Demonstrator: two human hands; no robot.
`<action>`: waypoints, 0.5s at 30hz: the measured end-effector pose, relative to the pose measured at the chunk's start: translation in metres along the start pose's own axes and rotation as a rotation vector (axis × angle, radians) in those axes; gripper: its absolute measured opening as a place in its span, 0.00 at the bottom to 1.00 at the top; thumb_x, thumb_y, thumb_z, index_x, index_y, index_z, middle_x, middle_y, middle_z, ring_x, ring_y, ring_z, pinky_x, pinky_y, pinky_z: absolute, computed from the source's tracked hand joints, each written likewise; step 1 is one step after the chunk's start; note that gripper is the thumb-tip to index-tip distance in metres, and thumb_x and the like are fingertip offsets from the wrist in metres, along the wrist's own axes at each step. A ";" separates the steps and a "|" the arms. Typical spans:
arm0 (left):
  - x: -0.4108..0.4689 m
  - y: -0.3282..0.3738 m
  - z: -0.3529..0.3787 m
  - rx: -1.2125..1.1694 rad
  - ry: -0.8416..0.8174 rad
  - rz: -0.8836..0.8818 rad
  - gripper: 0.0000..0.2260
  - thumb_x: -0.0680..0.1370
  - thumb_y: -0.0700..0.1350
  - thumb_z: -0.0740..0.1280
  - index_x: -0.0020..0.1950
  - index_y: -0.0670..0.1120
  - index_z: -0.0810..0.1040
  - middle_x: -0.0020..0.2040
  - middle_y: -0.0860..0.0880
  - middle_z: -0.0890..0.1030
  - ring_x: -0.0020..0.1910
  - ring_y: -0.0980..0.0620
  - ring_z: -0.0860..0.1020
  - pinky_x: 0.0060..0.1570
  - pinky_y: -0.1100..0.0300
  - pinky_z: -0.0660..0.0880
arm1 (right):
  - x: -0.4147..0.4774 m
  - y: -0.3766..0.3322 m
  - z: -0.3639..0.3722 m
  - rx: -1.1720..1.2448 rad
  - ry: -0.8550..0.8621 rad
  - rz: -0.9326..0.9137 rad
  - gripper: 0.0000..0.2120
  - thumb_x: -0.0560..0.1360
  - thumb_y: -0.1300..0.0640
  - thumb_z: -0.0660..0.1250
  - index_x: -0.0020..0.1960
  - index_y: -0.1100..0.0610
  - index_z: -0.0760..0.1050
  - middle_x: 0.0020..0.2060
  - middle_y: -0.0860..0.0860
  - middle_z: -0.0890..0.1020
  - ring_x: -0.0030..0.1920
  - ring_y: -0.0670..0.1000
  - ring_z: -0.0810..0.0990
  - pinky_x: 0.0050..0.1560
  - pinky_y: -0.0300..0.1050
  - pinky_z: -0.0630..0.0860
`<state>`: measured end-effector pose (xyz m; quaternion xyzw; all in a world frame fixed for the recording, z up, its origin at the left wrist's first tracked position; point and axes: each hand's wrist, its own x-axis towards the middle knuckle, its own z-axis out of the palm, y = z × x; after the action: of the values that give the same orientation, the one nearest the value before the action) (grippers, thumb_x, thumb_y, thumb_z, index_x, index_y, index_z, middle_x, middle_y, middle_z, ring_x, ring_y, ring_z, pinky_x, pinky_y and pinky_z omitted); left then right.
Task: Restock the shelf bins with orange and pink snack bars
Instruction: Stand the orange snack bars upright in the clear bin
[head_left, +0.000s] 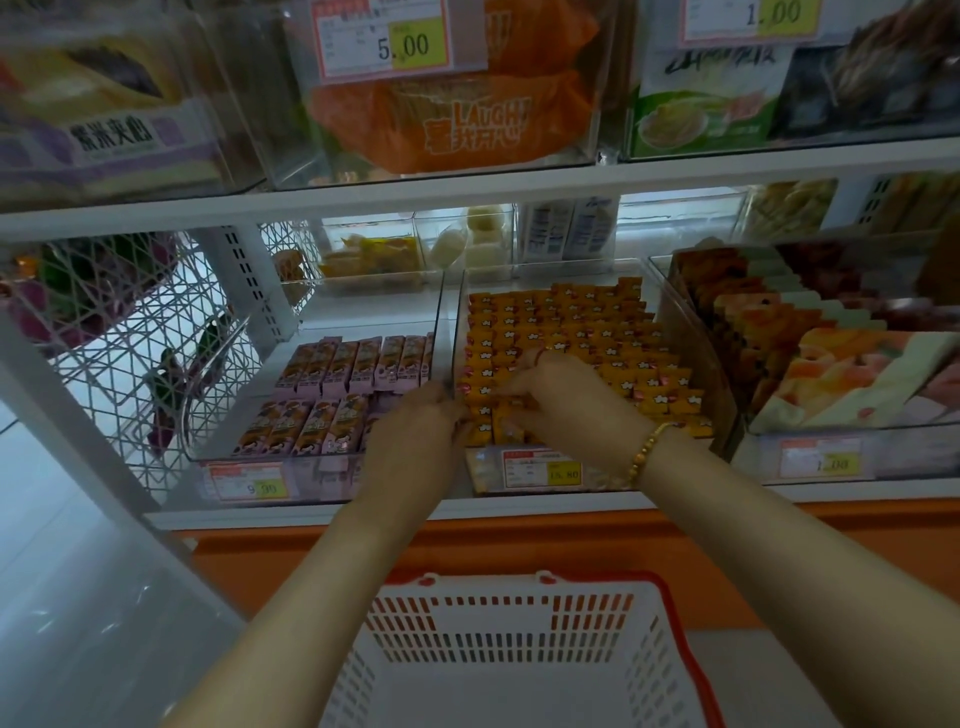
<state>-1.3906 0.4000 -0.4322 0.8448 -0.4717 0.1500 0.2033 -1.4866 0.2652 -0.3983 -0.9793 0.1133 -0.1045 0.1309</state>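
orange bars (571, 338) packed in middle bin (675, 322) | your left hand (415, 423) and right hand (558, 397) both curl onto the front row | risk: squeeze too hard, tight rows buckle, bars spill over front

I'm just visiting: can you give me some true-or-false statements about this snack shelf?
1. The left hand and right hand are both at the front rows of the orange snack bars. True.
2. The pink snack bars lie in the bin to the right of the orange ones. False: they lie in the bin to the left.
3. The basket below is piled with bars. False: no bars show in the part in view.
4. A bracelet is on the right wrist. True.
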 end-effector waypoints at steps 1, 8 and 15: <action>0.000 0.000 0.000 0.007 -0.001 0.000 0.10 0.79 0.45 0.64 0.57 0.45 0.82 0.51 0.45 0.77 0.51 0.46 0.76 0.39 0.60 0.66 | -0.001 -0.001 0.005 -0.025 -0.003 0.004 0.14 0.77 0.55 0.65 0.62 0.54 0.78 0.54 0.53 0.77 0.56 0.52 0.74 0.55 0.42 0.71; -0.006 0.002 0.004 0.018 0.034 0.024 0.05 0.71 0.39 0.73 0.46 0.41 0.83 0.40 0.44 0.77 0.38 0.43 0.79 0.30 0.62 0.66 | -0.004 0.007 0.008 -0.044 -0.120 -0.008 0.16 0.79 0.63 0.59 0.62 0.52 0.78 0.55 0.50 0.81 0.54 0.50 0.78 0.55 0.39 0.74; -0.026 0.020 0.017 -0.038 -0.047 0.161 0.18 0.74 0.38 0.68 0.64 0.40 0.75 0.58 0.42 0.78 0.56 0.42 0.77 0.51 0.54 0.77 | -0.010 0.025 -0.004 -0.148 -0.101 0.016 0.11 0.77 0.55 0.65 0.58 0.52 0.80 0.53 0.48 0.81 0.53 0.47 0.77 0.51 0.36 0.68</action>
<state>-1.4204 0.4018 -0.4545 0.8034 -0.5455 0.1370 0.1955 -1.5016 0.2431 -0.4029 -0.9894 0.1219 -0.0454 0.0644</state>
